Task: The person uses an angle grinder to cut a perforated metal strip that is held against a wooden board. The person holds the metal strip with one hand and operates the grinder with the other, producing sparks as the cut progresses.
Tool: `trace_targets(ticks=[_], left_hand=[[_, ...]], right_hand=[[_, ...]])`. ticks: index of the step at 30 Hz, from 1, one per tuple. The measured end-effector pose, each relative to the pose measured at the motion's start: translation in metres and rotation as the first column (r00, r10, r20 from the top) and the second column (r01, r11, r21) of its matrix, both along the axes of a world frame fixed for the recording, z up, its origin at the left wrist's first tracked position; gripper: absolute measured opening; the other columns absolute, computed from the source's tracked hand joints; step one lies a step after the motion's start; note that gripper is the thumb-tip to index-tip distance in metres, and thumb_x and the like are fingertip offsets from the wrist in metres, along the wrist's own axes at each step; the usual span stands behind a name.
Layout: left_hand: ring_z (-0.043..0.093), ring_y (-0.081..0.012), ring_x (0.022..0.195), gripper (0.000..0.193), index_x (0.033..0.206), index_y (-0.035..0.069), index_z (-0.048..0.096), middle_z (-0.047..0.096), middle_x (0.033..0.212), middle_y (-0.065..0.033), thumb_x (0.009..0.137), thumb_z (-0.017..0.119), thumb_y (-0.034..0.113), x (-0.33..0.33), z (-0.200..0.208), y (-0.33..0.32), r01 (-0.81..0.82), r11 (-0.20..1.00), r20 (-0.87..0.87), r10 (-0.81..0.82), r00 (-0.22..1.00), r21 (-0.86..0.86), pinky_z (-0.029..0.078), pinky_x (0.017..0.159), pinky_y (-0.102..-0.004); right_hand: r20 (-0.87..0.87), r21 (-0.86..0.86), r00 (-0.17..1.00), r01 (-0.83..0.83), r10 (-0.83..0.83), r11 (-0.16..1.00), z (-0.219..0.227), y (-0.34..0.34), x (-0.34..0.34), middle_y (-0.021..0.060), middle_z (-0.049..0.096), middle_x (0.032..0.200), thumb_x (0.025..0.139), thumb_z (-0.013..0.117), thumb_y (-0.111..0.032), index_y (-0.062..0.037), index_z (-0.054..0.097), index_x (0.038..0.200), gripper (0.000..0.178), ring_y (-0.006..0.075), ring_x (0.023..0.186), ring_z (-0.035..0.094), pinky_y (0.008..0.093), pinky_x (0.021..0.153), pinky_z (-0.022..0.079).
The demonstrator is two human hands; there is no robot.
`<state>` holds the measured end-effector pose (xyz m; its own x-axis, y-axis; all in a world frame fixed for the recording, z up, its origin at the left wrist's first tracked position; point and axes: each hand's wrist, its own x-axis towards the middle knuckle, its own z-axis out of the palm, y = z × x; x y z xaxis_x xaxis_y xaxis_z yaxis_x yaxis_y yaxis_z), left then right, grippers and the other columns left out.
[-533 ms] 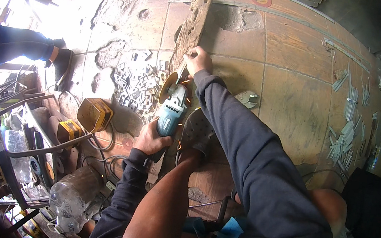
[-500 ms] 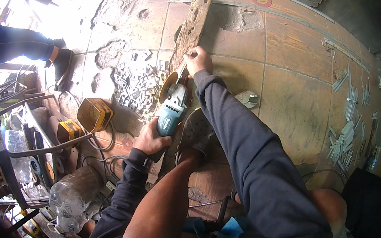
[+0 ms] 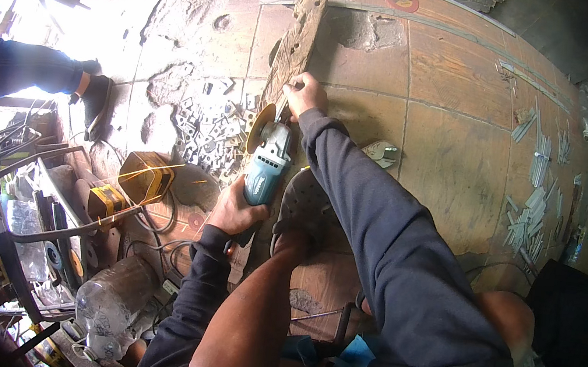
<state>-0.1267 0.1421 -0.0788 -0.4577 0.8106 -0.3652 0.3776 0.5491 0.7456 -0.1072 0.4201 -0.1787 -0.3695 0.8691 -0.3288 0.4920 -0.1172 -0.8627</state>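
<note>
My left hand point(image 3: 235, 209) grips the body of a teal angle grinder point(image 3: 263, 178). Its thin brown disc point(image 3: 260, 127) stands on edge beside a worn wooden plank point(image 3: 298, 36). On that plank my right hand point(image 3: 308, 98) is closed, thumb and fingers pinching a small metal strip point(image 3: 281, 106) next to the disc; much of the strip is hidden. Orange sparks point(image 3: 156, 171) streak off to the left. A heap of small cut metal pieces point(image 3: 208, 128) lies left of the disc. My foot in a dark perforated shoe point(image 3: 302, 203) rests by the grinder.
A metal jawed tool point(image 3: 381, 153) lies beyond my right forearm. Metal strips point(image 3: 531, 215) are scattered at right. At left are a yellow-black container point(image 3: 146, 177), cables, a metal-framed rack point(image 3: 57, 234), a clear plastic bottle point(image 3: 106, 311) and another person's shoe point(image 3: 98, 106).
The grinder has shifted slightly upward and right, its disc nearer my right hand. Sparks have appeared at left. My right hand stays in place.
</note>
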Motion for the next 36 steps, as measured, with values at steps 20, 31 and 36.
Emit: trace_targets(ticks=[20, 31, 36], left_hand=[[0.073, -0.0425, 0.100, 0.067, 0.123, -0.004, 0.065, 0.073, 0.105, -0.0278, 0.068, 0.083, 0.029, -0.003, -0.022, -0.018, 0.006, 1.000, -0.003, -0.006, 1.000, -0.028, 0.056, 0.090, -0.0466], [0.074, -0.0366, 0.096, 0.065, 0.122, -0.005, 0.064, 0.074, 0.103, -0.0264, 0.069, 0.083, 0.027, 0.001, -0.001, -0.001, -0.006, 1.000, 0.009, 0.006, 1.000, -0.002, 0.056, 0.088, -0.0448], [0.072, -0.0243, 0.092, 0.065, 0.123, -0.007, 0.067, 0.076, 0.103, -0.0193, 0.068, 0.085, 0.022, 0.003, 0.001, 0.003, -0.020, 1.000, 0.016, 0.020, 1.000, 0.011, 0.057, 0.088, -0.0403]], right_hand=[[-0.031, -0.012, 0.999, -0.008, 0.008, 1.000, -0.004, 0.001, 0.000, 0.0123, 0.078, 0.105, 0.096, 0.081, -0.027, -0.0117, 0.071, 0.117, 0.027, 0.0257, 0.080, 0.078, 0.0383, 0.051, 0.065], [-0.020, 0.020, 1.000, 0.002, -0.002, 1.000, -0.011, 0.000, -0.003, 0.0119, 0.078, 0.101, 0.094, 0.081, -0.025, -0.0111, 0.071, 0.115, 0.027, 0.0258, 0.078, 0.077, 0.0397, 0.052, 0.065], [-0.019, 0.034, 1.000, 0.012, -0.012, 0.999, -0.010, 0.000, -0.003, 0.0117, 0.078, 0.099, 0.094, 0.081, -0.027, -0.0111, 0.071, 0.115, 0.028, 0.0254, 0.078, 0.077, 0.0394, 0.052, 0.065]])
